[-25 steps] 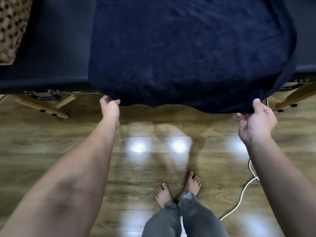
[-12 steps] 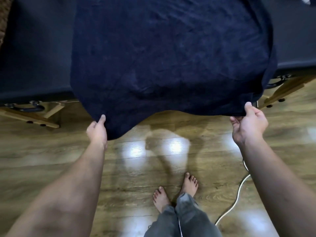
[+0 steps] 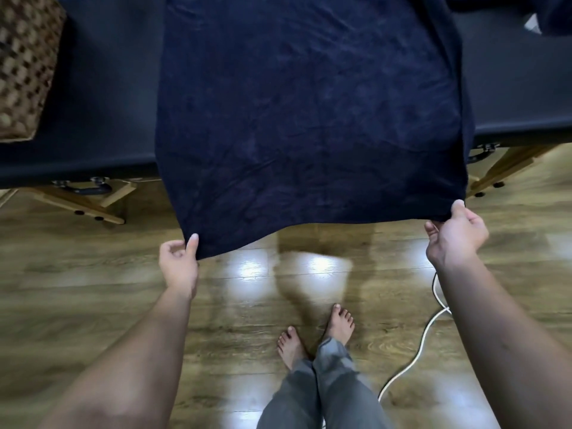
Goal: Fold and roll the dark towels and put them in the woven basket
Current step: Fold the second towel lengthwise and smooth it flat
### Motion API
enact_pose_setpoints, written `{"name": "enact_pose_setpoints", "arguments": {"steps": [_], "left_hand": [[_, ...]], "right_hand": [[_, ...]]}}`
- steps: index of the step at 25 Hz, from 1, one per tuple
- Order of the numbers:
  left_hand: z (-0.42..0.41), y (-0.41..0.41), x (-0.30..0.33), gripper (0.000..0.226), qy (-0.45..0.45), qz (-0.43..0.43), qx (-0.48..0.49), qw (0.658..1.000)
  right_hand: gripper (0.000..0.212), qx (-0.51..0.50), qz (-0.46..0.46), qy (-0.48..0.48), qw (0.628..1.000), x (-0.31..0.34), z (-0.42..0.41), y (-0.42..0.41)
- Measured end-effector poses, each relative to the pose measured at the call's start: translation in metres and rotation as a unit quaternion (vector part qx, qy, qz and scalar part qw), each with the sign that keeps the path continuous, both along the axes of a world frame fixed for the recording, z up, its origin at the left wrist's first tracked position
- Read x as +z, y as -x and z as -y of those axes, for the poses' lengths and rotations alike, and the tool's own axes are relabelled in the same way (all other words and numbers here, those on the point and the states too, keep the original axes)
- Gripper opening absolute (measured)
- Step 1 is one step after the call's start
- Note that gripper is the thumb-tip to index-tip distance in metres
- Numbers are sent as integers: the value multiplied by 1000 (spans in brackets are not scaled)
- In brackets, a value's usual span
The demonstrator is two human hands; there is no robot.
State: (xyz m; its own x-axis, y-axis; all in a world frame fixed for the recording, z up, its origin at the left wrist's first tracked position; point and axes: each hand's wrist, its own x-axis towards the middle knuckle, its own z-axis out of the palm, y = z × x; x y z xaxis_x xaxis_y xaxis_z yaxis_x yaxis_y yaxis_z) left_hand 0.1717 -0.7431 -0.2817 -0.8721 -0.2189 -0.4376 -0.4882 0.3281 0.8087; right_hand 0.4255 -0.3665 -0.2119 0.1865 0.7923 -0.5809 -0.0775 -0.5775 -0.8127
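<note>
Since a second ago our left hand (image 3: 179, 261) has dropped lower and the towel's (image 3: 309, 119) near edge slants. We pinch both near corners, left thumb over cloth, right hand (image 3: 455, 236) curled round its corner; the far part lies on the table (image 3: 102, 97), basket (image 3: 24, 63) at far left. Uneven pull may skew the fold, or drag the towel onto the floor (image 3: 93, 289)
</note>
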Motion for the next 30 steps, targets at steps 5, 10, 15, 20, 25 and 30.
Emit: {"name": "enact_pose_setpoints", "arguments": {"steps": [5, 10, 15, 20, 25, 30], "left_hand": [[12, 4, 18, 16, 11, 61, -23, 998], [8, -9, 33, 21, 14, 125, -98, 987], [14, -2, 71, 16, -14, 53, 60, 997], [6, 18, 117, 23, -104, -11, 138, 985], [-15, 21, 157, 17, -221, 34, 175, 959], [-40, 23, 192, 7, -307, 34, 197, 930]], "right_hand": [[15, -6, 15, -5, 1000, 18, -5, -11], [12, -8, 25, -5, 1000, 28, -7, -22], [14, -15, 34, -13, 999, 49, -11, -32], [12, -8, 23, -38, 999, 70, -16, -31], [7, -9, 3, -63, 998, 93, -17, -24], [14, -26, -31, -73, 997, 124, -30, -19]]}}
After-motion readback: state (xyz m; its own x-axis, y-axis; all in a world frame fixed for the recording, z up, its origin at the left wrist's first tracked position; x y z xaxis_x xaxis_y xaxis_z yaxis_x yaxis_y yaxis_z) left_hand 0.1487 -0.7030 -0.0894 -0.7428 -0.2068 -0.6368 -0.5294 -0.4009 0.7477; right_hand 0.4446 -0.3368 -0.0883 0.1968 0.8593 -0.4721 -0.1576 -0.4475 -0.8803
